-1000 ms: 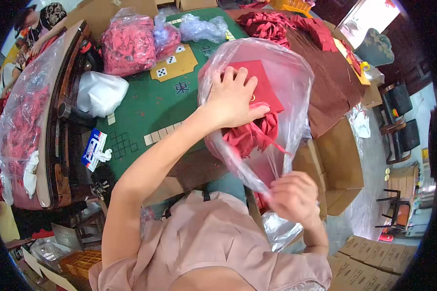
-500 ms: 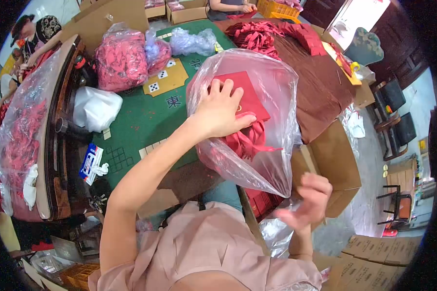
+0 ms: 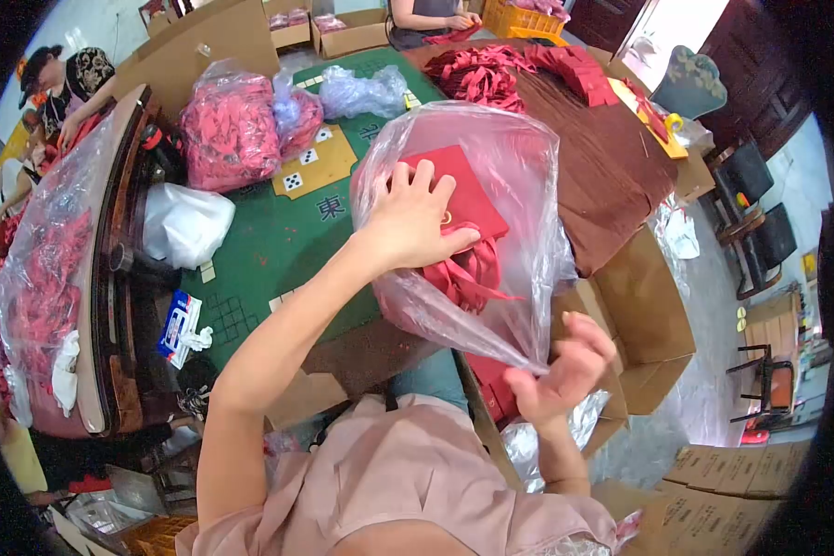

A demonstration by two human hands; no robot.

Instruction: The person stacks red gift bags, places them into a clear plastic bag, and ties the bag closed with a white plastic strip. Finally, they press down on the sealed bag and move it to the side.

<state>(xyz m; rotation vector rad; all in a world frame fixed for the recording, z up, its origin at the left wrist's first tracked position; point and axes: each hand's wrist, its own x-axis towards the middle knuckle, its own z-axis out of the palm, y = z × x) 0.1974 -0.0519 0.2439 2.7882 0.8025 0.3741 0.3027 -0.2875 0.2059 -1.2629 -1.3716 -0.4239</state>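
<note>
A large clear plastic bag (image 3: 519, 157) lies open on the table in front of me. Inside it are flat red pieces (image 3: 477, 190) with a small gold mark, and a bunch of red ribbons (image 3: 473, 278) below them. My left hand (image 3: 412, 218) rests on the red pieces within the bag's mouth, fingers spread and slightly bent, thumb by the ribbons. At the bag's near right corner, my right hand (image 3: 565, 371) has thumb and curled fingers closed on the plastic, which is drawn to a point there.
On the green mahjong table (image 3: 269, 222) stand a bag of red ribbons (image 3: 230, 130), a white plastic bag (image 3: 187, 222) and a tissue pack (image 3: 178, 324). Brown cloth (image 3: 602, 185) bears red ribbon heaps. A cardboard box (image 3: 644, 324) is at right. Other people work at the far side and left.
My right hand has come up and left to the bag's corner and closed on it. The bag's edge is drawn tighter. My left hand stays on the red pieces.
</note>
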